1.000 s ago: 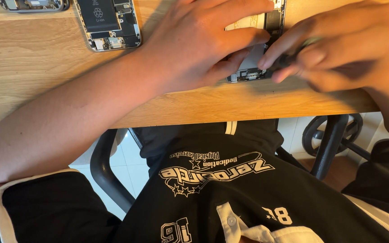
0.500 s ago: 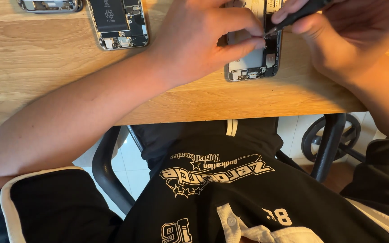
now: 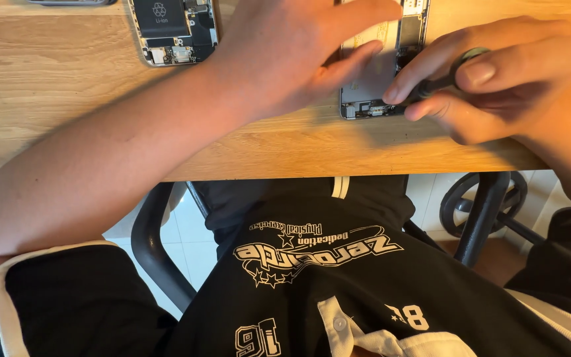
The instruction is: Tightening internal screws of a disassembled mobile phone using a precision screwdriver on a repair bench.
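Head view: opened phone (image 3: 383, 73) lies flat on the desk (image 3: 67, 92), close to its near edge. Left hand (image 3: 299, 53) spread flat over the phone's left side, fingers pressing it down, nothing pinched. Right hand (image 3: 497, 79) just right of the phone, fingers closed in a pinch on a thin dark screwdriver (image 3: 434, 84), tip angled into the phone's bottom end by the connector. To do this well, I'd say: keep the left-hand pressure steady so the chassis can't skate, hold the driver more upright over the screw, turn with light force so the head doesn't strip. Second opened phone (image 3: 174, 30) well left of the first; its black rectangular battery carries a small white recycling mark and white lettering. Chair frame (image 3: 160, 258) below the desk edge.
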